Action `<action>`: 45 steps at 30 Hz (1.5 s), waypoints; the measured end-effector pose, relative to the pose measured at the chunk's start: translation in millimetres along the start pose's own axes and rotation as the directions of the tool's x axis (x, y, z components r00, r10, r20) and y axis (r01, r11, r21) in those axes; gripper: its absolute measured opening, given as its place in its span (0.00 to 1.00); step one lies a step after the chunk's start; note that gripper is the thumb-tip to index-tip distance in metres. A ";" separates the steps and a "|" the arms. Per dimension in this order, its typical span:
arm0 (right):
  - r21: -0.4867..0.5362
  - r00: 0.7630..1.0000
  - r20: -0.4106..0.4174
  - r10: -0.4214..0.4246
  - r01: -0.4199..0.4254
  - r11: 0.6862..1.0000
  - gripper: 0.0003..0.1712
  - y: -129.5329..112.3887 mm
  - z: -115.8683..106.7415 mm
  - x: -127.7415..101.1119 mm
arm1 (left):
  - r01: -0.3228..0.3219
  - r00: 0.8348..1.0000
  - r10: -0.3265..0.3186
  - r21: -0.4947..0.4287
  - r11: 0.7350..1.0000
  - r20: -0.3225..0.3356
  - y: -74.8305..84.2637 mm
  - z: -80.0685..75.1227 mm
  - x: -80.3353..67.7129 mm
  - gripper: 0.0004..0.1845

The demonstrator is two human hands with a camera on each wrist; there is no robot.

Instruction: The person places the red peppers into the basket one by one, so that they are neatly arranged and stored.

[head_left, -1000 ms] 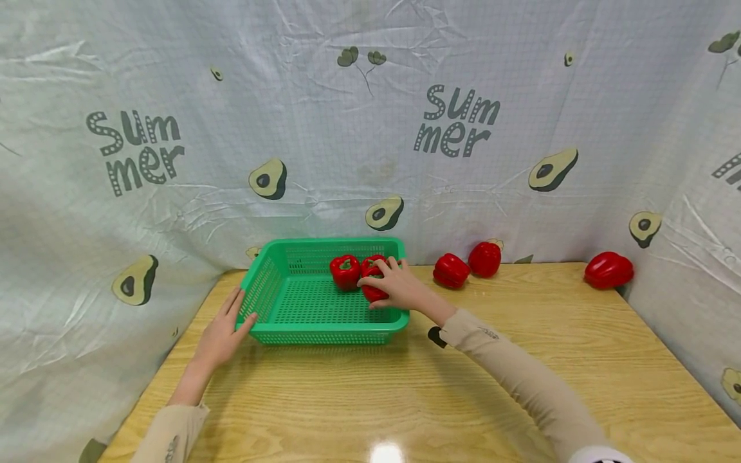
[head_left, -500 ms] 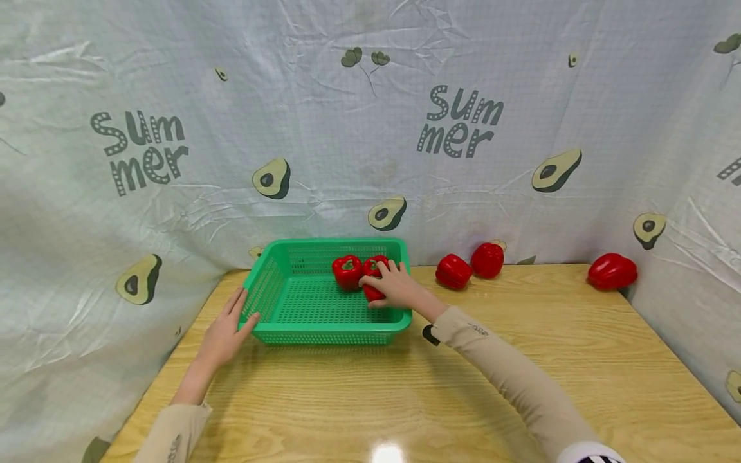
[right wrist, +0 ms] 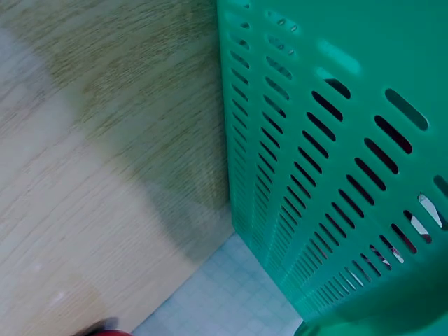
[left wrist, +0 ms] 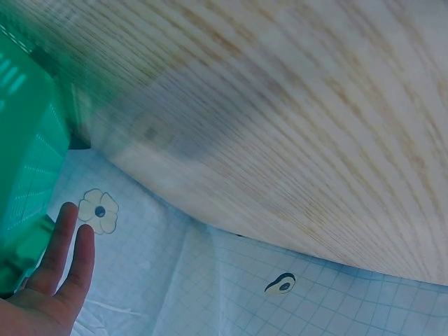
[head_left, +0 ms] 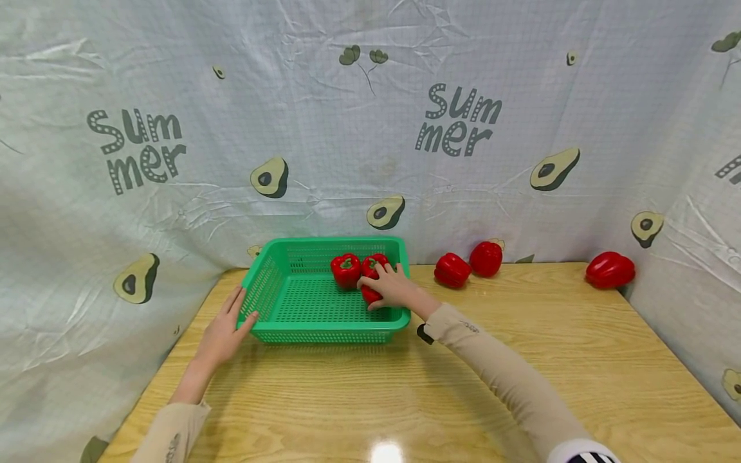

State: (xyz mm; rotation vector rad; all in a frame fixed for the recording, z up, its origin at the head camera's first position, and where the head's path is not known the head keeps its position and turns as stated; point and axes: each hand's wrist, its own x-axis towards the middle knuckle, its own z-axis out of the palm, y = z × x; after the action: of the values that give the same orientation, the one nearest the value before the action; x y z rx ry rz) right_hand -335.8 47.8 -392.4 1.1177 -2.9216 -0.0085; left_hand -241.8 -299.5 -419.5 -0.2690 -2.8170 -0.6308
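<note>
A green plastic basket [head_left: 324, 326] with slotted walls stands at the back left of the wooden table. My left hand [head_left: 222, 334] lies at its left rim with straight fingers; in the left wrist view two extended fingers [left wrist: 78, 269] show beside the green wall. Inside the basket's right end, my right hand [head_left: 396, 287] grips a red bell pepper [head_left: 370, 296] from above, covering much of it. Two more red bell peppers sit there, one to the left [head_left: 346, 272] and one just behind [head_left: 374, 262]. The right wrist view shows the basket's side wall [right wrist: 315, 154], not the hand.
Right of the basket, two red bell peppers [head_left: 453, 270] lie close together near the table's back edge. Another red pepper [head_left: 610, 270] lies at the far right corner. A printed cloth [head_left: 324, 128] hangs right behind the table [head_left: 347, 399].
My right hand has sunk slightly over the pepper, and its forearm has shifted a little left. The left hand, basket and other peppers keep their places.
</note>
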 end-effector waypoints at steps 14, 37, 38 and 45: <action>-0.052 0.998 0.048 0.037 -0.034 0.998 0.30 -2.8 1.0 3.1 | -0.002 1.000 0.002 -0.009 1.000 -0.004 0.6 -0.6 -0.5 0.35; -0.113 0.996 0.037 0.076 -0.072 0.991 0.33 -6.9 -2.9 -4.5 | 0.007 1.000 -0.007 -0.008 1.000 -0.005 3.8 -0.8 -1.9 0.34; -0.112 0.997 0.033 0.073 -0.068 0.991 0.32 -6.8 -3.2 -5.2 | 0.006 1.000 -0.006 -0.008 1.000 -0.003 4.0 -1.0 -1.9 0.34; -0.104 0.998 -0.010 0.063 -0.064 0.993 0.29 -6.7 -6.6 -11.9 | -0.001 1.000 0.001 -0.006 1.000 -0.015 2.7 -0.6 -1.8 0.34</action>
State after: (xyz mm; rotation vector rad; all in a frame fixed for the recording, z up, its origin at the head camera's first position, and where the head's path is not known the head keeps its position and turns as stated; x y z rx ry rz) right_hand -322.3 50.7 -385.9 1.0075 -2.9109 -0.1542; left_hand -239.3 -297.7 -418.5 -0.2656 -2.8014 -0.6388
